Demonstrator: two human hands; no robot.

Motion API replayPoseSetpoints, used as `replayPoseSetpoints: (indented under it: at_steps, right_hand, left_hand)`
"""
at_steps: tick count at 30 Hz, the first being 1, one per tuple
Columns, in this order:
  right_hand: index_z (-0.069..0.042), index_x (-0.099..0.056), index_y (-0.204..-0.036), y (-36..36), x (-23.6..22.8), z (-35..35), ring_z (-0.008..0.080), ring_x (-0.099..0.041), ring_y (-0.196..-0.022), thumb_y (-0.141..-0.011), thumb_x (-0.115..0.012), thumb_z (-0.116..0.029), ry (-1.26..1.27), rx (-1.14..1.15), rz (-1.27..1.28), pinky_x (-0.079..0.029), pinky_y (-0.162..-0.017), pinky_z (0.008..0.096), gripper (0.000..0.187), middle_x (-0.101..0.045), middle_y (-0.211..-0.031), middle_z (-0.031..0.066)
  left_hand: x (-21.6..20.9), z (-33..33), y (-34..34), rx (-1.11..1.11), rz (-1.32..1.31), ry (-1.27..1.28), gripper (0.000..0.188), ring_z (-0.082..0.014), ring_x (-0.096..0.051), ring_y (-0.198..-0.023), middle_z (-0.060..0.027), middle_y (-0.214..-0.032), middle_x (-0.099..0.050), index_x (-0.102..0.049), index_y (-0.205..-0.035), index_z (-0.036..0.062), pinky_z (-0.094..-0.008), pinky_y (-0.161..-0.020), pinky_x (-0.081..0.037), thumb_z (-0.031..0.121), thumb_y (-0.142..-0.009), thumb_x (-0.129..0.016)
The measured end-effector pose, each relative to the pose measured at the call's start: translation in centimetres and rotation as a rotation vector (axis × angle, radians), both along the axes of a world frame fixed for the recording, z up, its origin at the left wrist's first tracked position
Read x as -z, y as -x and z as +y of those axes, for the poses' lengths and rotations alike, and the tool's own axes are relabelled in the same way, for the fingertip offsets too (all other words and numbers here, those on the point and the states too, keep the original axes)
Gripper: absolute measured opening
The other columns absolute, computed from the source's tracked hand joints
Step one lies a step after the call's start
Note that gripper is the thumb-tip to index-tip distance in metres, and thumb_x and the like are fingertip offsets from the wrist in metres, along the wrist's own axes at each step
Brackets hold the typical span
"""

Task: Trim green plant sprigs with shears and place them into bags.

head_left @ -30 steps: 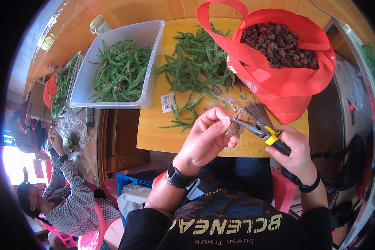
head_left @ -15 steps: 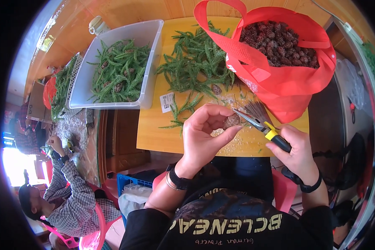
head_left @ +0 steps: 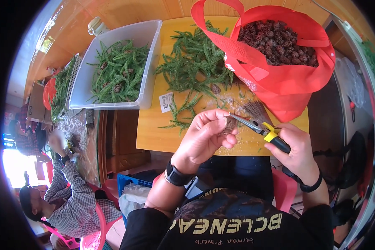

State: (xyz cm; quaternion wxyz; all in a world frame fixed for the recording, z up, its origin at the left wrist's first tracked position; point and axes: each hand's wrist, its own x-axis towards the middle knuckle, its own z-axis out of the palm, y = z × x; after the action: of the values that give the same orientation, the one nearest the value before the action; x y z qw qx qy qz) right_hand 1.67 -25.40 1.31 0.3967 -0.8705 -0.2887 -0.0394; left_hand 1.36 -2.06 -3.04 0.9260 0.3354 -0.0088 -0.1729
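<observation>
My left hand (head_left: pixel 206 136) is closed around a brown pine cone (head_left: pixel 229 125), its fingers hiding part of the cone. My right hand (head_left: pixel 293 146) grips a pair of needle-nose pliers (head_left: pixel 272 136) with yellow and black handles. The tips of the pliers meet the upper side of the cone, close to my left fingertips. A thin wire seems to stick up there, too fine to make out fully. Both hands are above the near part of the yellow table (head_left: pixel 158 133). Behind the pliers lies a bundle of thin dark wires (head_left: pixel 257 109).
Green artificial sprigs (head_left: pixel 196 62) and a loose cone (head_left: pixel 215 88) lie on the table. A red bag (head_left: pixel 283 83) of pine cones stands far right. A clear bin (head_left: pixel 149 83) at the left holds sprigs with cones. At the far left a person (head_left: pixel 77 187) sits at another table.
My left hand has rolled over, turning the cone, and its thumb now lies higher across it. The pliers have shifted slightly left with their tips at the cone.
</observation>
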Motion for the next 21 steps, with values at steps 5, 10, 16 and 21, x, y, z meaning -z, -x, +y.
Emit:
replayPoseSetpoints:
  at_steps: [5, 10, 16, 21]
  right_hand:
    - [0.002, -0.046, -0.067, -0.1, 0.1, -0.1, 0.0289, -0.049, -0.057, -0.066, -0.073, -0.004, 0.0, -0.006, -0.022, -0.04, -0.052, 0.0323, 0.028, -0.05, -0.068, 0.0151]
    - [0.001, -0.047, -0.069, -0.1, 0.0, -0.3, 0.0265, -0.044, -0.054, -0.067, -0.073, -0.005, 0.062, 0.043, 0.044, -0.036, -0.05, 0.0319, 0.028, -0.043, -0.064, 0.0125]
    - [0.001, -0.046, -0.068, -0.2, 0.2, -0.5, 0.0269, -0.047, -0.055, -0.066, -0.074, -0.004, 0.026, 0.005, 0.028, -0.038, -0.051, 0.0318, 0.028, -0.047, -0.066, 0.0131]
    - [0.001, -0.047, -0.068, -0.2, 0.0, -0.5, 0.0274, -0.051, -0.058, -0.065, -0.074, -0.005, 0.066, -0.006, -0.002, -0.04, -0.052, 0.032, 0.028, -0.049, -0.067, 0.0136]
  left_hand:
    - [0.0, 0.6, -0.3, 0.136, 0.074, 0.156, 0.023, -0.0198, -0.066, -0.073, -0.0124, -0.087, -0.062, -0.054, -0.106, 0.0022, -0.0274, -0.069, -0.056, 0.013, -0.087, -0.06]
    - [-0.4, -0.5, -0.2, -0.09, -0.118, -0.031, 0.027, -0.019, -0.065, -0.082, -0.0075, -0.091, -0.061, -0.052, -0.106, 0.0004, -0.0296, -0.074, -0.056, 0.003, -0.082, -0.064]
    - [-0.5, 0.2, -0.1, -0.076, -0.125, -0.218, 0.018, -0.0169, -0.066, -0.073, -0.0083, -0.087, -0.064, -0.056, -0.1, -0.0021, -0.0279, -0.068, -0.056, 0.0, -0.083, -0.062]
    - [-0.2, 0.9, -0.3, 0.045, -0.009, -0.093, 0.013, -0.0179, -0.064, -0.066, -0.0137, -0.085, -0.063, -0.058, -0.097, 0.0005, -0.0269, -0.058, -0.054, 0.004, -0.085, -0.058]
